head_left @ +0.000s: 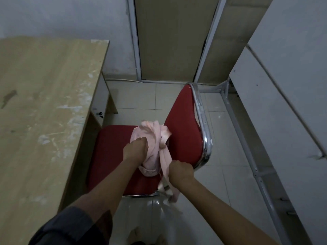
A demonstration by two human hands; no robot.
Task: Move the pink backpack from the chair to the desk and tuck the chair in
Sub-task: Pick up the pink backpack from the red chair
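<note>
we're gathering the soft pink fabric backpack (150,147) off the red padded chair (184,131): left hand (135,150) pinching its body, right hand (180,171) fisted on straps; next, lift to the pale wooden desk (44,103).

You're in a plain office or study room: a worn wood-laminate counter (44,103) at 9 o'clock, a red padded chair (184,131) with a chrome frame at centre, pale floor tiles (141,101), a metal-framed panel (169,38) at 12 o'clock and grey partitions (286,71) at 3 o'clock.
</note>
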